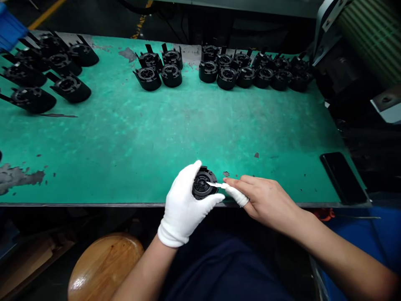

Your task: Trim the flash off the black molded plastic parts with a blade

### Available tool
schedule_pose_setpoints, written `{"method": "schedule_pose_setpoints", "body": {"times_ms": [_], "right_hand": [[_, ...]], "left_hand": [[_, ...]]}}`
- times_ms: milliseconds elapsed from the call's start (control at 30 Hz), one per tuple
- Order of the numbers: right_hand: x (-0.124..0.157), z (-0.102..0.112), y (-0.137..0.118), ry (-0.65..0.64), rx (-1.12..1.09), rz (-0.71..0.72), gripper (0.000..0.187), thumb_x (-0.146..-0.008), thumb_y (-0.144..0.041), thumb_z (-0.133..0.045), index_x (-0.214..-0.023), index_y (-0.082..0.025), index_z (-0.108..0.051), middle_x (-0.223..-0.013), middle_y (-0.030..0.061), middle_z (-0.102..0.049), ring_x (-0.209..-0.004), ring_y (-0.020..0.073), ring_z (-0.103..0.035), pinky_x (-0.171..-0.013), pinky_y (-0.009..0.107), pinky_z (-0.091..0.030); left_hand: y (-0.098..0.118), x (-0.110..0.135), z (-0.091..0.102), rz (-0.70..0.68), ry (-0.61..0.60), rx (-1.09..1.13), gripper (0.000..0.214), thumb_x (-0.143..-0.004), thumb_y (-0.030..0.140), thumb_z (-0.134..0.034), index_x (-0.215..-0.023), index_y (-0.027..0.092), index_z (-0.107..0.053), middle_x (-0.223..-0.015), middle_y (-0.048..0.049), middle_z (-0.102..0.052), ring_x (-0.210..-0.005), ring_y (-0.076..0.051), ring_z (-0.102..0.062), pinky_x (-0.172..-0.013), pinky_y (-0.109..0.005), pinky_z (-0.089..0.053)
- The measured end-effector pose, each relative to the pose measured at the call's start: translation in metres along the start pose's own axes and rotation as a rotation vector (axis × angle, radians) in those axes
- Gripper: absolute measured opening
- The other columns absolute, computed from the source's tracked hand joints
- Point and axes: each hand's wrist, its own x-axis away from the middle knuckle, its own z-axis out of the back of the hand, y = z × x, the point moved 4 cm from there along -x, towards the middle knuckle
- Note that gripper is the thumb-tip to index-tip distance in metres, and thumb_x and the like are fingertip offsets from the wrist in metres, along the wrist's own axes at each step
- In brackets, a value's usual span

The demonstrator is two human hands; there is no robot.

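Note:
My left hand (188, 196), in a white glove, is closed around a round black plastic part (200, 190) near the front edge of the green table. The part's ribbed, circular face is turned up toward me. My right hand (257, 194) is bare except for a white wrap on the thumb. Between its thumb and fingers it grips a small craft knife (214, 184). The slim, pale blade reaches over the part's face, its tip close to the centre. Whether the tip touches the plastic I cannot tell.
Several black cylindrical housings (227, 77) stand in groups along the back of the green table (175, 129); more (73, 88) are at the far left. A black phone (343, 177) lies at the right front corner. A wooden stool (105, 267) is below left.

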Motion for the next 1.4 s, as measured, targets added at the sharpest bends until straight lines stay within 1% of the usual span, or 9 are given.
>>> {"method": "schedule_pose_setpoints", "body": {"times_ms": [167, 333, 533, 767, 867, 967, 1033, 1200, 1400], "right_hand": [[0.001, 0.001, -0.004, -0.008, 0.035, -0.050, 0.056, -0.089, -0.013, -0.047, -0.143, -0.029, -0.054, -0.103, 0.0027, -0.069, -0.088, 0.0223, -0.067, -0.069, 0.032, -0.046], [0.001, 0.003, -0.010, -0.016, 0.085, -0.088, 0.053, -0.090, -0.016, -0.049, -0.140, -0.030, -0.056, -0.101, 0.0028, -0.071, -0.086, 0.0224, -0.068, -0.066, 0.031, -0.045], [0.004, 0.001, -0.016, 0.014, 0.147, -0.162, 0.056, -0.089, -0.015, -0.047, -0.142, -0.031, -0.055, -0.103, 0.0034, -0.073, -0.085, 0.0238, -0.070, -0.062, 0.031, -0.045], [0.010, -0.004, -0.029, 0.048, 0.140, -0.297, 0.051, -0.093, -0.018, -0.046, -0.142, -0.031, -0.055, -0.107, 0.0059, -0.074, -0.091, 0.0283, -0.072, -0.069, 0.036, -0.052], [0.017, -0.006, -0.030, 0.132, 0.063, -0.293, 0.048, -0.095, -0.018, -0.045, -0.141, -0.028, -0.057, -0.112, 0.0065, -0.074, -0.097, 0.0271, -0.071, -0.076, 0.037, -0.054], [0.022, -0.001, -0.023, 0.299, -0.097, -0.210, 0.040, -0.100, -0.022, -0.045, -0.136, -0.026, -0.061, -0.126, 0.0045, -0.070, -0.108, 0.0215, -0.068, -0.089, 0.032, -0.053], [0.022, 0.004, -0.014, 0.333, -0.149, -0.166, 0.036, -0.101, -0.027, -0.046, -0.132, -0.027, -0.064, -0.129, 0.0022, -0.069, -0.110, 0.0193, -0.067, -0.095, 0.030, -0.051], [0.010, 0.003, -0.003, 0.121, -0.095, -0.074, 0.042, -0.094, -0.019, -0.052, -0.134, -0.031, -0.063, -0.124, 0.0018, -0.072, -0.106, 0.0209, -0.069, -0.092, 0.031, -0.052], [0.002, 0.001, -0.006, 0.045, -0.008, -0.056, 0.044, -0.094, -0.019, -0.049, -0.134, -0.029, -0.063, -0.117, 0.0046, -0.074, -0.101, 0.0222, -0.070, -0.084, 0.032, -0.052]], "left_hand": [[0.000, -0.006, 0.001, -0.047, -0.018, -0.017, 0.090, -0.070, 0.054, -0.082, -0.143, 0.020, -0.044, -0.137, -0.0121, -0.058, -0.127, -0.027, -0.057, -0.111, -0.042, -0.046], [-0.002, -0.005, -0.001, -0.051, -0.020, 0.004, 0.083, -0.072, 0.052, -0.081, -0.140, 0.020, -0.047, -0.137, -0.0117, -0.059, -0.126, -0.027, -0.058, -0.111, -0.043, -0.047], [0.000, -0.004, -0.004, -0.050, 0.016, 0.015, 0.084, -0.072, 0.053, -0.081, -0.140, 0.019, -0.047, -0.136, -0.0116, -0.061, -0.125, -0.027, -0.060, -0.110, -0.042, -0.048], [0.002, -0.003, -0.006, -0.099, 0.082, -0.003, 0.082, -0.071, 0.055, -0.080, -0.138, 0.018, -0.049, -0.135, -0.0120, -0.062, -0.125, -0.028, -0.060, -0.109, -0.042, -0.049], [0.002, -0.003, -0.007, -0.103, 0.101, -0.012, 0.082, -0.072, 0.056, -0.080, -0.138, 0.018, -0.050, -0.135, -0.0123, -0.062, -0.125, -0.028, -0.060, -0.110, -0.043, -0.048], [0.001, -0.004, -0.006, -0.112, 0.086, -0.007, 0.082, -0.070, 0.055, -0.081, -0.137, 0.019, -0.050, -0.135, -0.0120, -0.062, -0.125, -0.028, -0.060, -0.110, -0.043, -0.048], [0.001, -0.006, -0.005, -0.122, 0.053, 0.005, 0.082, -0.069, 0.054, -0.082, -0.136, 0.019, -0.051, -0.135, -0.0112, -0.062, -0.125, -0.028, -0.060, -0.110, -0.042, -0.048], [0.002, -0.008, -0.003, -0.111, 0.009, 0.029, 0.079, -0.070, 0.051, -0.082, -0.136, 0.020, -0.050, -0.136, -0.0105, -0.062, -0.125, -0.027, -0.060, -0.109, -0.042, -0.049], [0.002, -0.007, -0.004, -0.107, 0.009, 0.033, 0.079, -0.071, 0.053, -0.081, -0.136, 0.020, -0.050, -0.137, -0.0113, -0.061, -0.126, -0.028, -0.059, -0.110, -0.043, -0.048]]}}
